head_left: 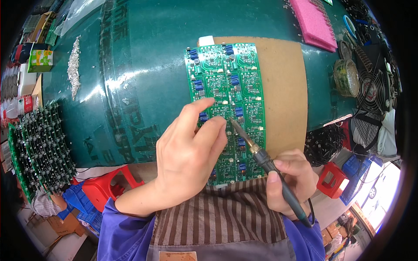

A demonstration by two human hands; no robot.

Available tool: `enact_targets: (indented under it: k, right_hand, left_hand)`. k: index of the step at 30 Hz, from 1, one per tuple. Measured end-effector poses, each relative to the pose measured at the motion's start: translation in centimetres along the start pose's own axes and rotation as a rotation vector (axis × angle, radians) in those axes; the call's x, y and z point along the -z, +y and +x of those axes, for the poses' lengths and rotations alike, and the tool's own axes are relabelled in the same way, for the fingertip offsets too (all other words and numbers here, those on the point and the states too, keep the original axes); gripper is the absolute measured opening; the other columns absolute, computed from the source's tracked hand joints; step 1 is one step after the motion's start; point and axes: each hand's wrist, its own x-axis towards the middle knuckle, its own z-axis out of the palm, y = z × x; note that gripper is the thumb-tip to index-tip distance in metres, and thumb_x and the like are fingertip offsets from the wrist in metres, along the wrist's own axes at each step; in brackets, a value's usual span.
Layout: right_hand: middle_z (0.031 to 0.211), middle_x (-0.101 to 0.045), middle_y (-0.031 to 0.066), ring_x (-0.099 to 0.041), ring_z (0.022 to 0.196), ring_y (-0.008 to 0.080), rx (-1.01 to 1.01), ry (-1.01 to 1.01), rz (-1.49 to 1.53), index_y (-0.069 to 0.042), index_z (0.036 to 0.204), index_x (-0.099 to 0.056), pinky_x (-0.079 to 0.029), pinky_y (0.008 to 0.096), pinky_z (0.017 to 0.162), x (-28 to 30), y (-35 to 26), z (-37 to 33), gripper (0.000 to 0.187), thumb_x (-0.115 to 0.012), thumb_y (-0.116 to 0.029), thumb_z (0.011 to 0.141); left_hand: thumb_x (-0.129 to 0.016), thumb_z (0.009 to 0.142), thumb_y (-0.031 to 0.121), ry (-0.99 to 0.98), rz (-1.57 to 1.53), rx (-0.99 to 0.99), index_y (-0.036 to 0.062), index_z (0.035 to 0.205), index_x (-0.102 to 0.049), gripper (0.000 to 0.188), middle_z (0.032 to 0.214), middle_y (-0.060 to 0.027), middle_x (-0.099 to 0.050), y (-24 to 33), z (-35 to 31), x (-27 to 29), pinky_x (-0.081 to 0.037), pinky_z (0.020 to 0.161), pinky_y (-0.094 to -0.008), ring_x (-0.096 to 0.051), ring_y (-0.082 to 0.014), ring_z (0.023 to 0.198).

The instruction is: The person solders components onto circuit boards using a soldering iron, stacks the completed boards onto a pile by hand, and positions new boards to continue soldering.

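Note:
A panel of green circuit boards [251, 82] lies in front of me, dotted with blue and other small parts. My right hand [292, 180] grips a soldering iron [278, 176] with a dark handle. Its metal tip points up and left, at the middle of the panel. Across the panel's left side reaches my left hand [187, 150]. One finger stretches out over the boards, while the index finger and thumb come together beside the iron's tip. Whatever lies between them, if anything, is too small or hidden to make out.
Beneath the panel is a brown board [285, 95] on a green table cover [161, 26]. Solder scraps [74, 67] form a strip at left, near stacked circuit boards [41, 150]. Pink foam [313, 21], a tape roll [346, 77] and a fan [370, 91] stand at right.

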Motion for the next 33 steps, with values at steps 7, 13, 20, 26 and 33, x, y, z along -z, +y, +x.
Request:
enact_targets:
  k: [7,13,20,26,33]
  right_hand:
    - [0.064,-0.061,0.0119,-0.061,0.056,0.0244,-0.023,-0.006,0.010,0.004,0.087,-0.058,-0.050,0.0309,0.053,0.0,0.0,-0.1,0.020,-0.068,-0.002,0.071]
    - [0.065,-0.061,0.0115,-0.061,0.057,0.0243,-0.014,-0.015,0.023,0.004,0.089,-0.058,-0.049,0.0301,0.054,0.1,0.0,0.1,0.021,-0.069,-0.002,0.071]
    - [0.066,-0.062,0.0117,-0.062,0.057,0.0238,-0.023,0.002,0.016,0.003,0.089,-0.059,-0.050,0.0302,0.054,-0.2,0.0,0.0,0.022,-0.070,-0.002,0.071]
    - [0.066,-0.063,0.0120,-0.062,0.056,0.0241,-0.016,-0.006,0.013,0.003,0.089,-0.059,-0.049,0.0304,0.053,0.3,0.0,-0.3,0.022,-0.069,-0.001,0.070]
    - [0.068,-0.062,0.0117,-0.061,0.058,0.0259,-0.050,-0.023,0.001,0.001,0.091,-0.059,-0.049,0.0324,0.055,1.8,-1.2,-2.2,0.024,-0.069,-0.002,0.070]
  left_hand:
    - [-0.075,0.068,-0.003,0.032,-0.032,0.005,0.0052,0.085,-0.066,0.020,0.105,-0.0082,-0.063,-0.4,-0.3,-0.3,-0.046,0.052,-0.0279,-0.055,-0.0134,0.058]
    - [-0.075,0.069,-0.002,0.027,-0.051,0.045,0.0059,0.085,-0.067,0.020,0.102,-0.0060,-0.062,-0.2,0.0,-0.2,-0.043,0.049,-0.0270,-0.051,-0.0113,0.054]
    - [-0.074,0.072,-0.003,-0.056,-0.005,0.070,0.0049,0.089,-0.071,0.019,0.093,-0.0067,-0.058,0.3,0.0,0.3,-0.042,0.049,-0.0272,-0.049,-0.0115,0.054]
    - [-0.068,0.078,-0.003,-0.044,-0.046,0.012,0.0005,0.094,-0.064,0.018,0.094,-0.0111,-0.054,0.2,-0.3,0.9,-0.051,0.056,-0.0356,-0.061,-0.0252,0.071]
    - [-0.072,0.076,-0.003,-0.091,-0.137,0.117,0.0040,0.089,-0.065,0.016,0.099,-0.0079,-0.061,1.5,-1.9,1.9,-0.044,0.047,-0.0267,-0.055,-0.0121,0.053]
